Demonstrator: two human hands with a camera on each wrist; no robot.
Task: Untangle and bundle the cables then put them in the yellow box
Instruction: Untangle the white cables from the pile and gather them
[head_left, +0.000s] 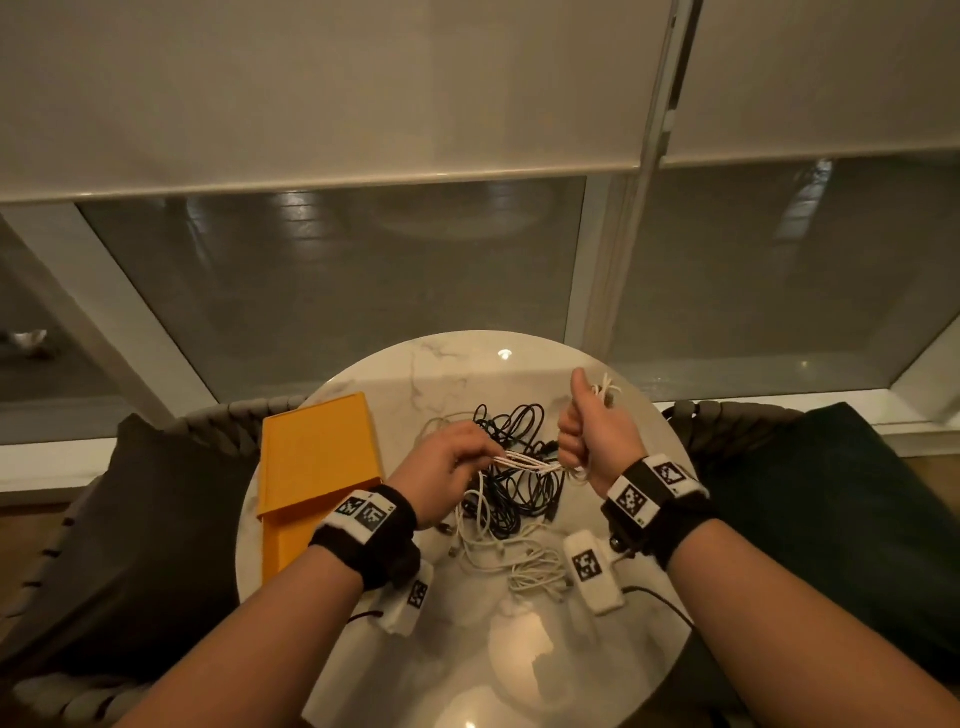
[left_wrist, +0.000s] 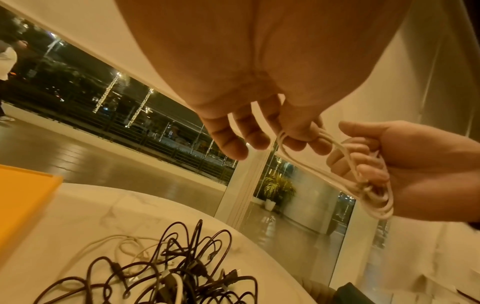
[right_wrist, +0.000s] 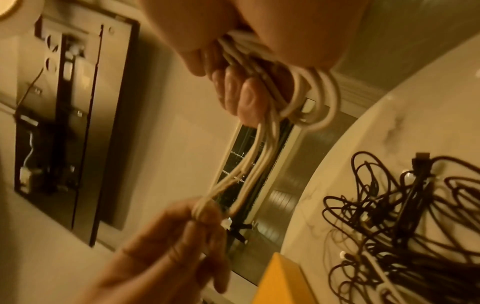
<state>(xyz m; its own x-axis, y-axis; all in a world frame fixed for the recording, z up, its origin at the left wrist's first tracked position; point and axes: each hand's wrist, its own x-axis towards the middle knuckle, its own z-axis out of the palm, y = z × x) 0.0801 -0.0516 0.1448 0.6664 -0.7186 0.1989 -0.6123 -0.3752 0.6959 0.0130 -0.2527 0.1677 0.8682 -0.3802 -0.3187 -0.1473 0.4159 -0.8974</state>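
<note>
A white cable (head_left: 527, 461) folded into several loops stretches between both hands above the round marble table (head_left: 467, 364). My left hand (head_left: 452, 457) pinches one end of the loops (right_wrist: 205, 207). My right hand (head_left: 587, 436) grips the other end in a fist, thumb up, with cable ends (head_left: 605, 389) sticking out above it. The white cable's loops (left_wrist: 363, 176) hang from my right hand (left_wrist: 405, 164) in the left wrist view. Below lies a tangle of black cables (head_left: 514, 467) and loose white cables (head_left: 514, 556). The yellow box (head_left: 317, 457) lies to the left.
Dark cushioned chairs flank the table: one on the left (head_left: 130, 519), one on the right (head_left: 831, 493). White tagged blocks (head_left: 592, 571) hang under my wrists. Windows with lowered blinds (head_left: 337, 88) stand behind the table.
</note>
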